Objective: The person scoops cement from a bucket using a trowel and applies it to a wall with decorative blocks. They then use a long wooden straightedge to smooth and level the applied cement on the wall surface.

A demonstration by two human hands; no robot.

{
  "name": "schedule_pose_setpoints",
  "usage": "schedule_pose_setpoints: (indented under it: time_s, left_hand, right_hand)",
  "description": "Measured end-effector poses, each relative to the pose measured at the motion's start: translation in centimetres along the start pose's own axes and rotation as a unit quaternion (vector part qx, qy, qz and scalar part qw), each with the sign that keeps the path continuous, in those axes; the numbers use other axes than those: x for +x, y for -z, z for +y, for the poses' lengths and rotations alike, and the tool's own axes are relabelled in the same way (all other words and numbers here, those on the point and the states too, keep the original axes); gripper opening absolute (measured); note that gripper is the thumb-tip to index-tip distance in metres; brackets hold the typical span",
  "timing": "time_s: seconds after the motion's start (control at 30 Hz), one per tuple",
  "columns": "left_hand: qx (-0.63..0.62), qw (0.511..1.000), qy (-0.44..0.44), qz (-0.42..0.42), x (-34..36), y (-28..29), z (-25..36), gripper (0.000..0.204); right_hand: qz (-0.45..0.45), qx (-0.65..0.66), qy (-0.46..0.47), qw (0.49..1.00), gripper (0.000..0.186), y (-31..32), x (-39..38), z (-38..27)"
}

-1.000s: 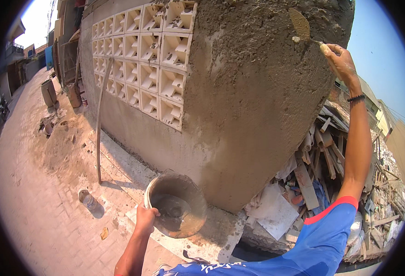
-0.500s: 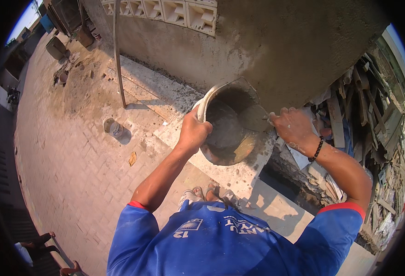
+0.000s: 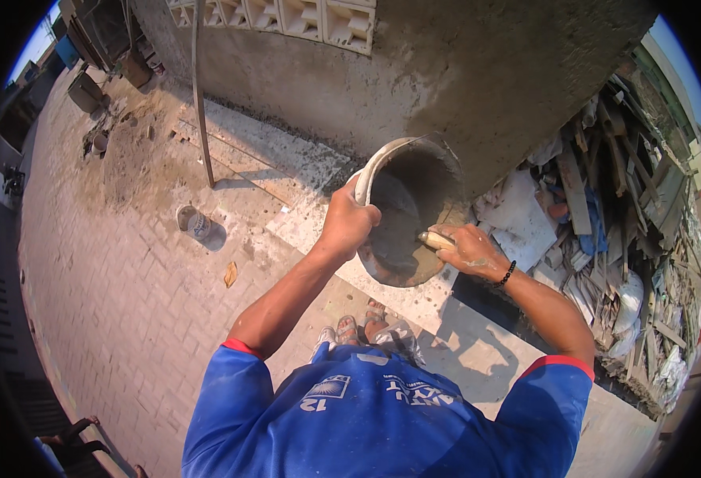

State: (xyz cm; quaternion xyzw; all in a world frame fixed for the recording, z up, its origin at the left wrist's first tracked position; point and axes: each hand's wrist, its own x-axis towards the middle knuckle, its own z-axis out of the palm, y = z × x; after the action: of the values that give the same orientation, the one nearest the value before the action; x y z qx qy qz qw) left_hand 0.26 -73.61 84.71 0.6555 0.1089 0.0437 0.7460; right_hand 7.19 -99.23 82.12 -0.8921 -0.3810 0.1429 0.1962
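1. Against the plastered wall [image 3: 478, 88], chest-high before the person, the pan [image 3: 404, 211] of grey mortar is tipped so its mouth faces them; the left hand [image 3: 349, 223] is clamped over its near rim, fingers curled inside.
2. Right hand [image 3: 466, 248] is closed around the pale handle [image 3: 435, 238] of a trowel whose blade reaches down into the pan.
3. To do this well, I judge the pan should stay tilted and steady on the left grip while the blade draws mortar from the low side toward the rim, taking a modest load that will not slide off.
4. A firm wrist and a short scoop would keep mortar from dropping onto the ledge [image 3: 478, 334] and the sandalled feet [image 3: 364, 327] below.
5. Hidden: the trowel blade is lost in the pan's shadow, so its load cannot be told; how much mortar is left is also unclear.
6. Farther out, the rubble pile [image 3: 629, 239] on the right blurs toward the rim, a can [image 3: 196, 225] stands on the paving [image 3: 111, 303], and the wall's top is cut off.
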Motion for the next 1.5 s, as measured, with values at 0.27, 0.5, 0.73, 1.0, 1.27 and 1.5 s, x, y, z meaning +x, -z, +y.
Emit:
schedule_pose_setpoints:
  time_s: [0.27,0.5,0.73,1.0,1.27,1.5]
  left_hand:
    - [-0.065,0.997,0.009,0.049,-1.1,3.2,0.6,0.063]
    - [-0.126,0.990,-0.038,0.059,-0.7,4.8,2.5,0.068]
    - [-0.132,0.987,-0.053,0.069,-0.2,5.9,3.6,0.069]
    - [-0.149,0.982,-0.054,0.103,-1.3,6.2,2.3,0.064]
    - [-0.100,0.967,-0.040,0.231,-4.9,3.1,-1.5,0.064]
    - [-0.132,0.938,-0.052,0.317,-8.4,-5.9,-6.6,0.064]
  right_hand:
    - [0.038,0.028,0.003,0.999,0.046,3.8,0.3,-2.9]
    - [0.055,-0.034,0.092,0.994,0.045,11.2,0.7,-4.2]
    - [0.093,-0.066,0.102,0.988,0.048,20.8,0.8,-9.0]
    - [0.194,-0.093,0.179,0.960,0.049,32.6,-0.4,-12.4]
    - [0.167,0.146,0.229,0.948,0.047,45.9,0.6,-6.5]
    - [0.582,0.005,0.019,0.813,0.045,60.0,-3.1,5.5]
